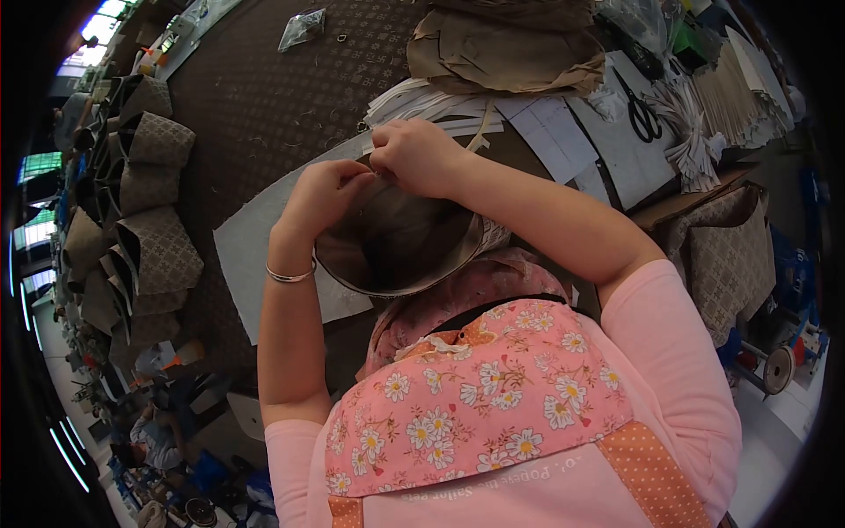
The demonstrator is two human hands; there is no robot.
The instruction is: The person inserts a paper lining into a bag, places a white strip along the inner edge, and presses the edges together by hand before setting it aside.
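In front of my chest an unfinished bag (400, 242) of brown material stands with its round mouth facing up, showing a dark inside. At the far rim my left hand (327, 195), with a silver bangle on its wrist, pinches the edge between thumb and fingers. Right beside it my right hand (418, 157) is closed on the same rim, fingertips close to the left thumb. Whatever small part may lie between the fingertips is hidden. A whitish sheet (251, 255) lies under the bag on the dark patterned table cover (255, 97).
Patterned bag pieces (158, 251) are stacked at the left, and another patterned bag (731, 255) is at the right. Brown fabric pieces (502, 48), white strips (422, 101) and black scissors (642, 114) lie farther back. A small plastic packet (302, 30) sits at the far left.
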